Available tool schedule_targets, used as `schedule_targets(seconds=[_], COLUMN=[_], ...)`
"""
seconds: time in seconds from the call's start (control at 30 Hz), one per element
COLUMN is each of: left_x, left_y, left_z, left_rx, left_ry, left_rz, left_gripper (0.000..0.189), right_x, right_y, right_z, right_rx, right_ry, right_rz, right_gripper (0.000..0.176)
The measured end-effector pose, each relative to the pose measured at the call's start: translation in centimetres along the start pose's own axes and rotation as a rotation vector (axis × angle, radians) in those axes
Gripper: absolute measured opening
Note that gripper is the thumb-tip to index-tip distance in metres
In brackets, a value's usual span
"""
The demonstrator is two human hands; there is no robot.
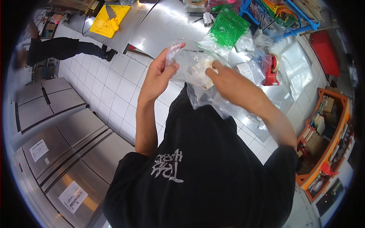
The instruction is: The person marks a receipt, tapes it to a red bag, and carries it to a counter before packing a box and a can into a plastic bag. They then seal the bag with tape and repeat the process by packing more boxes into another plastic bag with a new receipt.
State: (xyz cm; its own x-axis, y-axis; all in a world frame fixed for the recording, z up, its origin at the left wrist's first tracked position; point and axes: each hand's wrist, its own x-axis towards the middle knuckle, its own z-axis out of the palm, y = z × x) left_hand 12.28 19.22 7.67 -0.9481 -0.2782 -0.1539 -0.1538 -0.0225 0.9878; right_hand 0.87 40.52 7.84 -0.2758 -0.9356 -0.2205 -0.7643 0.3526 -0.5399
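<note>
A clear plastic bag (182, 62) is stretched between my hands, in front of my dark shirt. My left hand (157, 74) grips the bag's left edge, thumb on the near side and fingers behind the film. A crumpled whitish bundle (201, 74) with a yellowish patch shows at the bag's right part. Fingers curled, my right hand (230, 81) pinches at this bundle; I cannot tell whether its fingertips hold the bundle or only the film around it. Loose clear film hangs below the right hand.
On the steel table (156, 30) lie a green packet (229, 28), a red tape dispenser (272, 72) and clear bags (298, 70). A blue basket (306, 26) stands behind. Left, a knife (111, 13) rests on a yellow cutting board (102, 24). A person (57, 47) stands farther left, near steel refrigerators (57, 140).
</note>
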Motion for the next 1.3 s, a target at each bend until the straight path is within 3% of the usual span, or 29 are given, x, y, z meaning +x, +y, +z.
schedule_targets(seconds=[0.1,0.13,0.2,0.27,0.3,0.37,0.47,0.6,0.63,0.67,0.73,0.77,0.83,0.87,0.97,1.03,1.07,1.1,1.13,1.17,1.23,1.27,1.3], left_x=[0.4,0.5,0.6,0.5,0.6,1.0,1.7,3.2,3.6,3.8,4.3,4.5,4.7,4.7,4.5,4.4,4.5,4.5,4.5,4.7,4.9,4.9,5.0], left_y=[0.2,0.0,0.9,0.8,0.7,0.0,-0.1,-2.4,-3.0,-3.2,-2.6,-2.6,-2.4,-2.3,-1.7,-1.1,-0.9,-0.8,-0.7,-0.6,-0.5,-0.6,-0.7], left_z=[-0.3,-0.3,-0.4,-0.6,-0.7,-0.9,-1.5,-2.5,-2.9,-3.3,-4.1,-4.5,-5.2,-5.1,-4.4,-4.0,-3.8,-3.5,-3.3,-3.2,-3.2,-3.3,-3.5], left_rx=[-0.044,0.004,0.046,0.054,0.071,0.029,0.014,-0.055,-0.045,-0.060,-0.087,-0.095,-0.072,-0.076,-0.182,0.078,0.078,0.201,0.319,0.318,0.037,0.036,0.111], left_ry=[-0.165,-0.232,-0.364,-0.411,-0.446,-0.493,-0.606,-0.457,-0.385,-0.377,-0.412,-0.409,-0.519,-0.528,-0.612,-0.589,-0.606,-0.480,-0.344,-0.354,-0.524,-0.520,-0.556], left_rz=[-0.012,-0.001,-0.031,0.003,0.036,0.088,-0.017,-0.008,0.011,0.010,0.011,0.013,-0.068,-0.067,0.023,0.021,0.024,0.212,0.397,0.398,0.306,0.304,0.129], left_gripper=[0.057,0.059,0.062,0.061,0.060,0.058,0.055,0.051,0.050,0.050,0.046,0.046,0.042,0.042,0.032,0.022,0.022,0.018,0.018,0.018,0.020,0.020,0.020], right_x=[1.6,2.9,5.4,9.6,11.6,13.9,16.5,17.6,16.9,16.0,13.4,12.9,10.8,10.2,10.9,13.0,12.8,12.9,15.5,15.5,15.3,15.1,14.8], right_y=[0.2,4.2,4.4,3.1,4.3,7.1,10.4,16.8,15.4,14.0,3.1,2.7,3.7,6.4,8.0,7.5,7.0,6.4,9.9,9.1,6.6,6.8,7.7], right_z=[3.7,10.7,9.5,6.1,7.3,10.6,13.9,20.2,18.5,16.8,4.4,4.6,5.6,9.3,11.6,11.1,10.3,9.8,13.8,13.0,10.2,10.4,11.1], right_rx=[-0.079,0.153,-0.501,-0.058,0.063,0.254,0.370,0.478,0.487,0.416,0.191,0.185,-0.235,-0.216,-0.108,-0.228,-0.178,-0.128,0.029,0.030,-0.349,-0.350,-0.339], right_ry=[-0.163,0.014,0.166,-0.297,-0.304,-0.291,-0.162,0.156,0.246,0.098,-0.263,-0.269,-0.280,-0.029,-0.074,-0.172,-0.022,0.125,0.054,0.059,-0.213,-0.216,-0.234], right_rz=[0.098,0.254,-0.049,0.256,0.273,0.301,0.263,0.066,-0.012,0.152,0.431,0.433,0.233,0.133,0.312,0.414,0.373,0.330,0.167,0.175,0.295,0.291,0.271], right_gripper=[0.034,0.037,0.035,0.033,0.034,0.034,0.029,0.023,0.021,0.028,0.044,0.044,0.044,0.045,0.053,0.055,0.040,0.029,0.020,0.020,0.017,0.017,0.020])
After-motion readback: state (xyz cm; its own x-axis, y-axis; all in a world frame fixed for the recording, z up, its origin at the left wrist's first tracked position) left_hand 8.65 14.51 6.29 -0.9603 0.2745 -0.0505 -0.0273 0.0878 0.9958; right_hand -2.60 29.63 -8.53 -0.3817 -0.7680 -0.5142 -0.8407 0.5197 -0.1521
